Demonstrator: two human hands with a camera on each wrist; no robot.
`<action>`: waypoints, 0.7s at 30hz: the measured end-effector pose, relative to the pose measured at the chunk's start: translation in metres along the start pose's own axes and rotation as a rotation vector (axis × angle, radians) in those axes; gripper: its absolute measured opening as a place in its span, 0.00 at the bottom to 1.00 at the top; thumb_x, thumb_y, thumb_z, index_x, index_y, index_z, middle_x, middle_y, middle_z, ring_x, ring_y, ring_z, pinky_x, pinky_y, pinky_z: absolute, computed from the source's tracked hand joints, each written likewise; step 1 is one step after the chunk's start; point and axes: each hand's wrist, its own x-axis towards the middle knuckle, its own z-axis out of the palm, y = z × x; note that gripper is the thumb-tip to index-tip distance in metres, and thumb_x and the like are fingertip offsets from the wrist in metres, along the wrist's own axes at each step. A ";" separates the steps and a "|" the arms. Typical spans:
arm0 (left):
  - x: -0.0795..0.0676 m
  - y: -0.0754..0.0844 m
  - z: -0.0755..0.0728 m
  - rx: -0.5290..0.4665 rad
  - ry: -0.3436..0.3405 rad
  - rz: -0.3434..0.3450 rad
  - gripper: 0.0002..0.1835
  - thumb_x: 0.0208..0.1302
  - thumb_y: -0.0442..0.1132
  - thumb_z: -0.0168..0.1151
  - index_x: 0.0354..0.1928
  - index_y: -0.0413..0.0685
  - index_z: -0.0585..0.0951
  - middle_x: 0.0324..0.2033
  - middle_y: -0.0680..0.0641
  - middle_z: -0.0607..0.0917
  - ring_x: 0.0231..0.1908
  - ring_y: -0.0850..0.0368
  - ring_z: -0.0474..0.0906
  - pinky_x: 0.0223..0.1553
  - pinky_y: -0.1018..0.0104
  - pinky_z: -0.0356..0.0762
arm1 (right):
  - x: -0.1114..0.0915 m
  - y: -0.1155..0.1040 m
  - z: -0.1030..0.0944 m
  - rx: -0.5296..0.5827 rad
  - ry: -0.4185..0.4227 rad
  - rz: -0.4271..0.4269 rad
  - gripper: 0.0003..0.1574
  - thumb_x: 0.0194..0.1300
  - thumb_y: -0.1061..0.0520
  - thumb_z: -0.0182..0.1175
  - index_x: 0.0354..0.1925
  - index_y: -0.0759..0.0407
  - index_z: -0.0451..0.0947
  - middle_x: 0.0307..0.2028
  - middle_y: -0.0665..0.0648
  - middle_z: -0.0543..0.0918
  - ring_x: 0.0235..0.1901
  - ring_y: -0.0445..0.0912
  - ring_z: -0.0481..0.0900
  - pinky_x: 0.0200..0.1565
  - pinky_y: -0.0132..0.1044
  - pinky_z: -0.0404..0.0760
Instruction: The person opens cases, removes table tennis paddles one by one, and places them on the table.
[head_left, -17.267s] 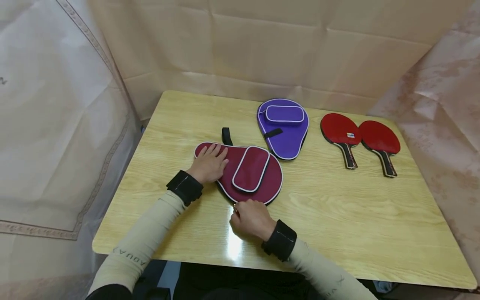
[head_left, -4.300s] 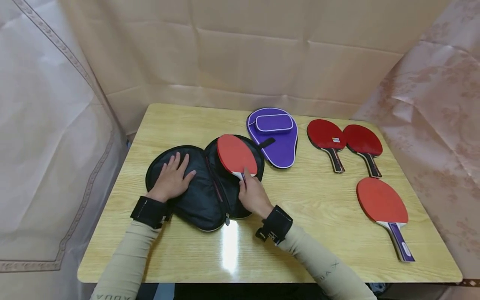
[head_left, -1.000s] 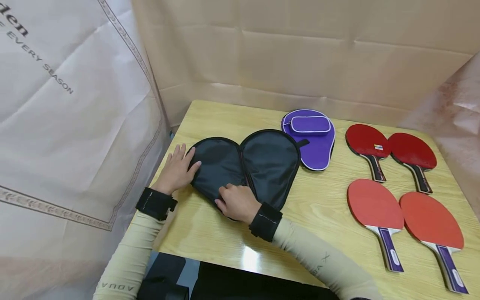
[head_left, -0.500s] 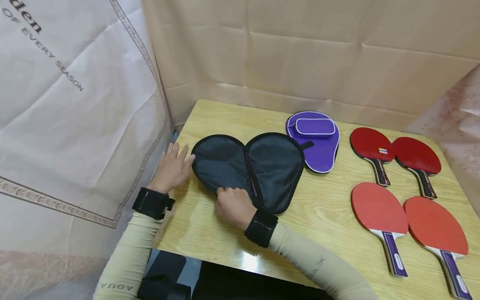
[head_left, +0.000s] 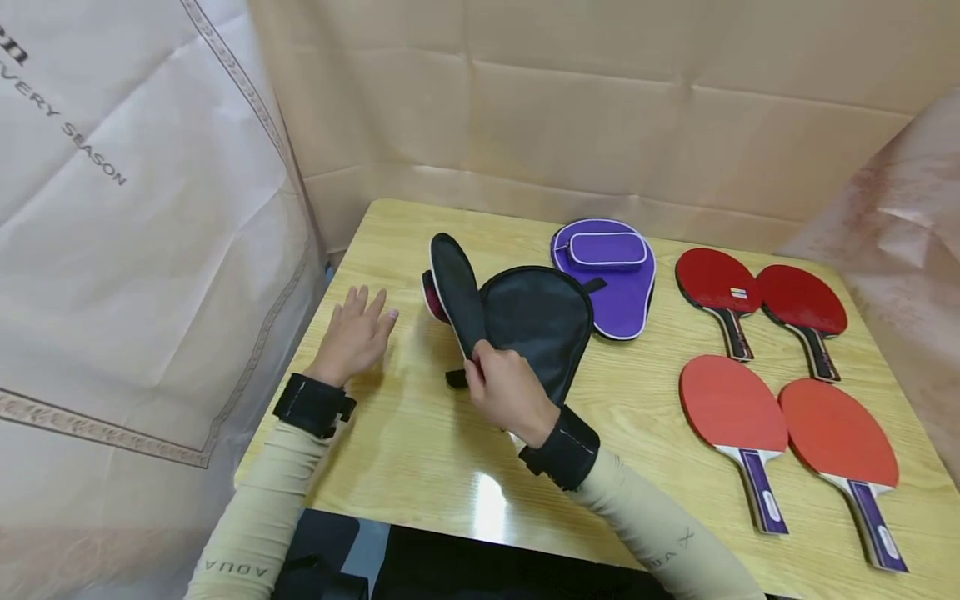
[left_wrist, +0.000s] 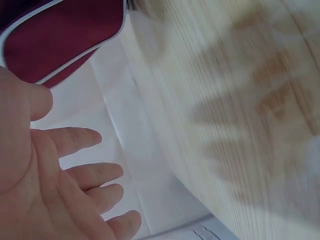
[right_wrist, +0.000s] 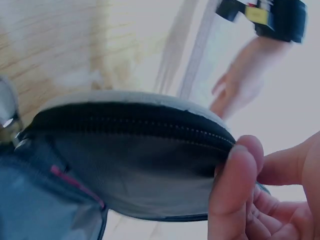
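Observation:
A table tennis paddle case (head_left: 536, 321) lies spread on the table, black lining up. Its left flap (head_left: 459, 287) is raised on edge, pinched along the zippered rim by my right hand (head_left: 513, 392). In the right wrist view, the thumb and fingers grip that toothed zipper edge (right_wrist: 150, 127). Part of the dark red outside shows behind the flap, and the red pocket (left_wrist: 65, 37) appears close up in the left wrist view. My left hand (head_left: 356, 337) hovers or rests left of the case with fingers spread, holding nothing; whether it touches the table I cannot tell.
Behind the case lies a purple paddle case (head_left: 607, 279). To the right are two dark red paddles (head_left: 716, 279) with black handles, and two lighter red paddles (head_left: 731, 404) with purple handles nearer the front. Cloth sheets (head_left: 487, 108) hang around the table.
Within the last second, the left flap has gone from flat to upright in my right hand. Earlier, the red case was closed, then a light red paddle was taken out and laid at right.

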 end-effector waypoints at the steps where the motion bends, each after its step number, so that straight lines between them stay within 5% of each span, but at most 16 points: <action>1: 0.001 0.002 0.002 -0.001 -0.008 0.005 0.35 0.80 0.54 0.30 0.77 0.37 0.52 0.75 0.27 0.44 0.76 0.33 0.31 0.73 0.36 0.32 | -0.002 0.004 -0.004 0.019 0.013 0.020 0.13 0.72 0.60 0.55 0.27 0.58 0.70 0.17 0.49 0.71 0.14 0.37 0.70 0.17 0.30 0.70; 9: 0.010 0.012 0.013 -0.008 -0.041 0.036 0.35 0.80 0.55 0.31 0.77 0.37 0.52 0.75 0.27 0.42 0.76 0.33 0.30 0.73 0.36 0.31 | -0.021 0.049 -0.035 0.073 0.087 0.245 0.14 0.71 0.58 0.55 0.26 0.60 0.73 0.18 0.52 0.75 0.16 0.41 0.72 0.20 0.34 0.72; 16: 0.017 0.020 0.020 0.015 -0.068 0.043 0.35 0.80 0.54 0.33 0.76 0.36 0.53 0.75 0.26 0.43 0.76 0.33 0.31 0.73 0.35 0.32 | -0.035 0.100 -0.034 0.162 -0.102 0.557 0.18 0.69 0.56 0.54 0.22 0.59 0.74 0.13 0.52 0.76 0.12 0.43 0.74 0.18 0.35 0.74; 21: 0.021 0.030 0.027 0.039 -0.079 0.052 0.34 0.80 0.53 0.34 0.76 0.35 0.55 0.74 0.26 0.46 0.76 0.32 0.34 0.73 0.35 0.34 | -0.039 0.119 -0.030 0.175 -0.198 0.606 0.19 0.71 0.55 0.54 0.22 0.59 0.73 0.12 0.52 0.76 0.11 0.44 0.74 0.17 0.35 0.74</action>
